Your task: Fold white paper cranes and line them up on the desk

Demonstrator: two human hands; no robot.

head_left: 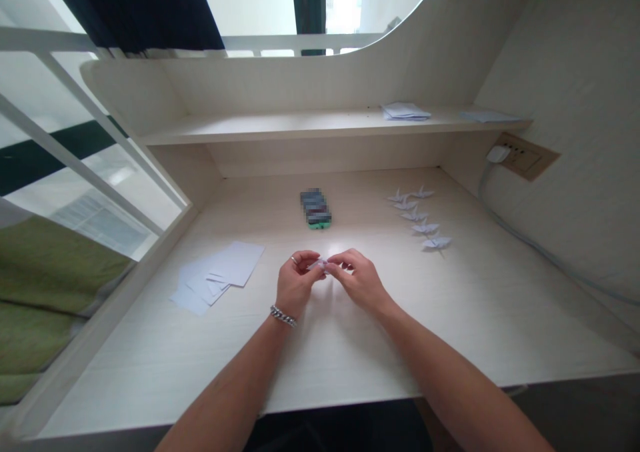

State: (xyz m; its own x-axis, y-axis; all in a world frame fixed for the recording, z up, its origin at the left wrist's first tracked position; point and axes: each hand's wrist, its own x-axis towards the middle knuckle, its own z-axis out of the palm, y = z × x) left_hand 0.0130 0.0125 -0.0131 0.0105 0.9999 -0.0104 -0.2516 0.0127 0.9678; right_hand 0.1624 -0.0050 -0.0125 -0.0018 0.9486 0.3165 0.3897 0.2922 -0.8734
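Note:
A small folded piece of white paper [319, 264] is pinched between my two hands, just above the middle of the desk. My left hand [297, 280], with a ring and a chain bracelet, grips its left side between thumb and fingers. On the other side, the thumb and fingertips of my right hand [359, 277] close on it too. Fingers cover most of the paper, so its exact shape is hidden. Several white paper cranes [425, 228] stand in a line to the right. Loose white paper sheets [245, 262] lie spread and overlapping at the left.
Beyond my hands lies a phone-like object [316, 209], its surface pixelated, with a green end. Folded papers [406, 111] rest on the shelf [280, 129] at the back. A plug [498, 154] in the wall socket trails a grey cable [540, 247] down the right side.

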